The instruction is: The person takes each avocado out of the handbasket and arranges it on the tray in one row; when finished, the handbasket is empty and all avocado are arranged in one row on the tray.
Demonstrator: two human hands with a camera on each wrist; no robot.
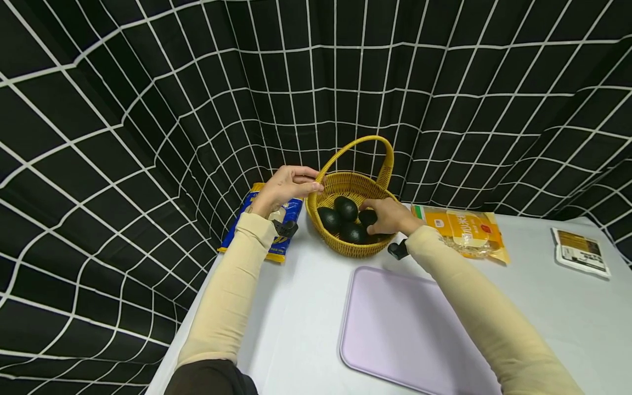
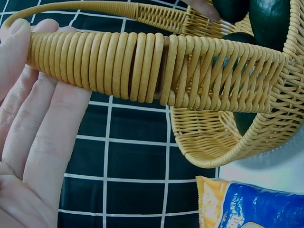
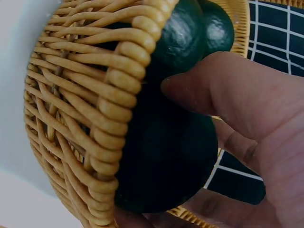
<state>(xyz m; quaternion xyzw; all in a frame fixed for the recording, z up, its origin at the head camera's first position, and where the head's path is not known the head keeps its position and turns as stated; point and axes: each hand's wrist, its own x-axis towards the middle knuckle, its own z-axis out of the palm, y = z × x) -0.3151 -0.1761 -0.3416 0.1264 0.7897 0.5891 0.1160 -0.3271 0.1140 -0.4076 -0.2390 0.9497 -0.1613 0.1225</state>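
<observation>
A yellow wicker basket (image 1: 353,250) with a tall arched handle (image 2: 99,66) stands on the table, several dark green avocados (image 1: 346,209) inside it. My left hand (image 1: 288,187) holds the handle's left side near its base, thumb on one side and fingers on the other. Over the basket's right rim reaches my right hand (image 1: 389,215), its thumb and fingers around one avocado (image 3: 166,152). That avocado lies against the woven rim in the right wrist view, next to other avocados. Its far side is hidden by the fingers.
A lilac tray (image 1: 410,329) lies in front of the basket, partly under the right forearm. Left of the basket is a blue and yellow bag (image 1: 280,244). To the right lie an orange and clear packet (image 1: 466,233) and a small white and brown pouch (image 1: 581,252).
</observation>
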